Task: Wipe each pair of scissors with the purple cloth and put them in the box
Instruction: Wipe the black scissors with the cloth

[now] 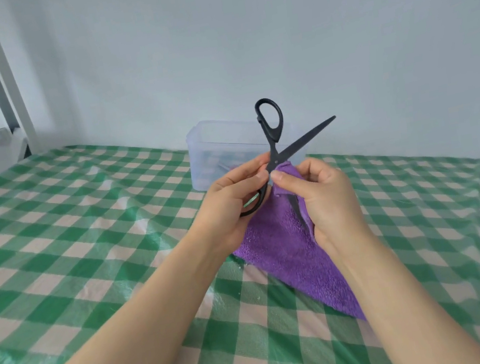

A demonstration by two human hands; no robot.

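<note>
Only the head cam here, so one view to go through. The black scissors [273, 147] are up in the air over the table, splayed wide open: one handle loop sticks straight up, one blade pokes out to the upper right, bare. The left hand [233, 205] has its fingers curled round the lower handle loop and pinches right by the pivot. The right hand [326, 196] pinches the purple cloth [292, 255] around the other blade, which shows as a dark strip in the fold; the rest of the cloth hangs down to the green checked tablecloth [80, 224].

The clear plastic box [205, 155] sits just behind the hands, lid off. There's something in the bottom, but it's too murky through the plastic to call.

So I'd say we're mid-wipe on this pair, one blade in the cloth. Next move, imo: pull the cloth along that blade towards the tip, then do the bare blade too, close the scissors and reach forward to drop them in the box. Mind the edge through the cloth!
</note>
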